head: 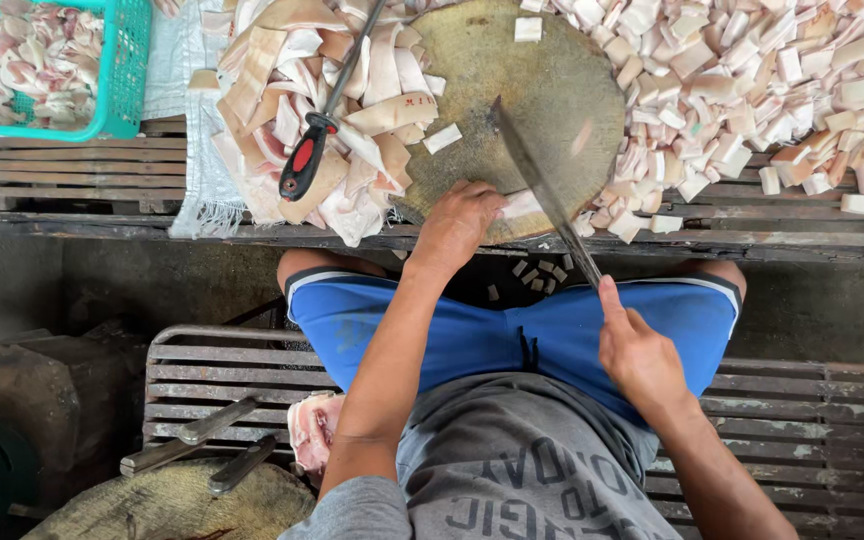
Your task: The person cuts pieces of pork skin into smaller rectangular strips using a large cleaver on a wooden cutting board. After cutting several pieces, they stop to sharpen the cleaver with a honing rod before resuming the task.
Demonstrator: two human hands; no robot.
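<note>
The left hand (457, 222) presses down on a pale strip of pork skin (522, 205) at the near edge of the round wooden chopping block (542, 90), fingers curled over it, pinning it flat. The right hand (637, 355) is wrapped shut around the handle of a long cleaver (542, 190), index finger stretched along the spine — the blade runs diagonally up and away from that hand, its edge lying just beside the left fingertips. So the strip sits right under the left hand, with only its end showing out toward the blade, and the right hand is well back, near the lap. The strip looks pale pink-white, flat and fatty, its long axis running roughly crosswise to the blade. Beyond the left hand lies a heap of uncut skin sheets (312, 80) with a sharpening steel (324, 120) resting on it; beyond the right hand the desk (822, 240) carries a wide spread of cut pieces (772, 80). Far off to the left stands a teal basket (127, 70) — more skin inside.
</note>
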